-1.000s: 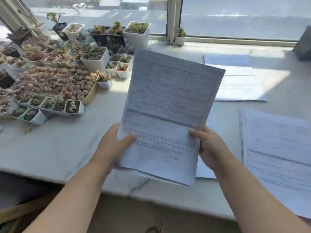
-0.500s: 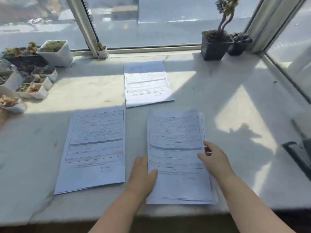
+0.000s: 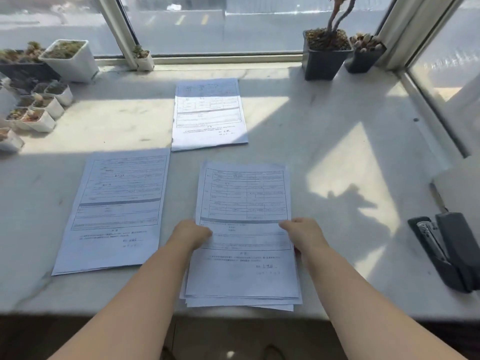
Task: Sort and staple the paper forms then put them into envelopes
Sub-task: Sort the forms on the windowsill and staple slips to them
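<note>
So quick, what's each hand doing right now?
Left hand: grips the left edge of the top form.
Right hand: grips the right edge of the same form.

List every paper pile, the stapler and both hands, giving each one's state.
Near right pile: flat, edges uneven, top sheet held at both sides.
Near left pile: flat, untouched.
Far pile: flat, part sunlit.
Stapler: lying closed at the right.
Left hand: pinching the top sheet's left edge.
Right hand: pinching its right edge.
</note>
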{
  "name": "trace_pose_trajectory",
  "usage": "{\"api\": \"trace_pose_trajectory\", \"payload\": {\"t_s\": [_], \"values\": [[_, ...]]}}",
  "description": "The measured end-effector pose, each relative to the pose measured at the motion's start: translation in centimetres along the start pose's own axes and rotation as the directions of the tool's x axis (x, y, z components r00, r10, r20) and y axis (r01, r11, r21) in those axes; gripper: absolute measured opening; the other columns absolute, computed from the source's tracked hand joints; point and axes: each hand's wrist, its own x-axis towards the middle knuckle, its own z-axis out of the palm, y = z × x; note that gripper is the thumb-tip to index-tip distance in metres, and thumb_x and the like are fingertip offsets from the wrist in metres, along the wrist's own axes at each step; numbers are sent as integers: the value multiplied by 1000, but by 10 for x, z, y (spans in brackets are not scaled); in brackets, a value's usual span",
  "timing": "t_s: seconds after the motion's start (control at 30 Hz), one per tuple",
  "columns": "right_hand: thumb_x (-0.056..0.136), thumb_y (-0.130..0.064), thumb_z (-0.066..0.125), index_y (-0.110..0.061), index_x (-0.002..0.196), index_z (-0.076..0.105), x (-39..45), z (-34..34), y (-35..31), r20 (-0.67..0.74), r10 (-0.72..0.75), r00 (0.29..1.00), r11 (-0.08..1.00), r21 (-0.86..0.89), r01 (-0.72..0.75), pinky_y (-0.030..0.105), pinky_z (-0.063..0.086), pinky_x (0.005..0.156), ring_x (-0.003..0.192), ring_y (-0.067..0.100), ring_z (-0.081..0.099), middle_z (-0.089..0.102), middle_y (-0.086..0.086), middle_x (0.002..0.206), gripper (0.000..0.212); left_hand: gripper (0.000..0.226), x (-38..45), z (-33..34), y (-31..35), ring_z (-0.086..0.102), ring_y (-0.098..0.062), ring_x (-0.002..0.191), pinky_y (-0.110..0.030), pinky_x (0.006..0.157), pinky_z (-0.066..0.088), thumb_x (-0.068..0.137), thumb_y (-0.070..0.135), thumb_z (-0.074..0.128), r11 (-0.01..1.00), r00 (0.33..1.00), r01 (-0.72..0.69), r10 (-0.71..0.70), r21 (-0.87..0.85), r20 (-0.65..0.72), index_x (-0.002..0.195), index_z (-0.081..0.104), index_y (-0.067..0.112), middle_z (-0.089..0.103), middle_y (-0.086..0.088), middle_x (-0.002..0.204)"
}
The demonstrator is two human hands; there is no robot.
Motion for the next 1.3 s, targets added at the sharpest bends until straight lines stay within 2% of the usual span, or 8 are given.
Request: {"api": "trace_pose_trajectory", "payload": {"t_s": [0.27, 0.43, 0.63, 0.77, 0.9, 1.03, 1.2, 1.3], "values": [[80, -12, 65, -18, 96, 52, 9, 14, 8, -166, -122, 979, 980, 139, 146, 42, 56, 80, 89, 25, 64, 59, 6, 108, 21, 31, -33, 35, -10, 53, 4, 80, -1, 55, 37, 90, -1, 45, 914, 929, -362, 337, -185, -155, 103, 53, 26, 58, 17, 92], [91, 1, 56, -10, 105, 61, 9, 9, -5, 130, 36, 991, 932, 353, -80, 40, 55, 64, 80, 31, 67, 69, 13, 94, 18, 30, -33, 30, -17, 55, 3, 83, 3, 62, 37, 91, -4, 44, 866, 889, -455, 427, -207, -165, 100, 52, 23, 57, 19, 92], [88, 6, 55, -12, 114, 64, -11, 3, -64, 175, -375, 910, 896, 320, 308, 43, 57, 80, 94, 29, 70, 74, 7, 106, 33, 27, -28, -32, 12, 64, 3, 90, -12, 77, 51, 93, 4, 55, 647, 772, -623, 600, -440, -210, 102, 59, 29, 68, 10, 98], [85, 7, 57, -19, 97, 73, -39, 2, -95, 165, -559, 812, 815, 290, 502, 42, 53, 86, 94, 21, 71, 75, 0, 100, 32, 28, -16, -66, 25, 63, -14, 107, -35, 90, 52, 86, 27, 61, 638, 769, -607, 622, -475, -147, 114, 61, 28, 69, 5, 111], [79, -7, 62, -24, 99, 76, -59, 1, -106, 304, -682, 666, 732, 294, 615, 32, 57, 82, 99, 19, 70, 74, 3, 106, 30, 49, -7, -80, 30, 62, -4, 108, -16, 81, 51, 82, 14, 70, 549, 755, -566, 645, -615, -119, 126, 52, 22, 63, 5, 120], [65, -17, 58, -11, 72, 65, -46, -1, -85, 211, -560, 802, 823, 29, 567, 21, 46, 67, 67, 12, 58, 63, 9, 74, 13, 25, -4, -80, 51, 63, -10, 85, -14, 65, 53, 78, 8, 59, 489, 810, -488, 562, -723, -166, 102, 52, 10, 60, -1, 93], [67, -20, 65, -18, 87, 74, -47, -2, -66, 172, -599, 782, 801, 117, 588, 19, 48, 69, 81, 7, 66, 74, -2, 89, 22, 38, -20, -77, 28, 56, 6, 91, -11, 82, 45, 78, 8, 67, 499, 566, -824, 736, -267, -371, 99, 54, 37, 59, 23, 96], [63, -16, 67, -23, 83, 75, -55, 1, -55, 174, -629, 757, 774, 234, 589, 17, 49, 69, 84, 0, 67, 75, -8, 89, 23, 38, -35, -69, 17, 56, -4, 103, -19, 88, 44, 82, 10, 73, 646, 694, -719, 655, -255, -299, 112, 58, 28, 61, 11, 109]]}}
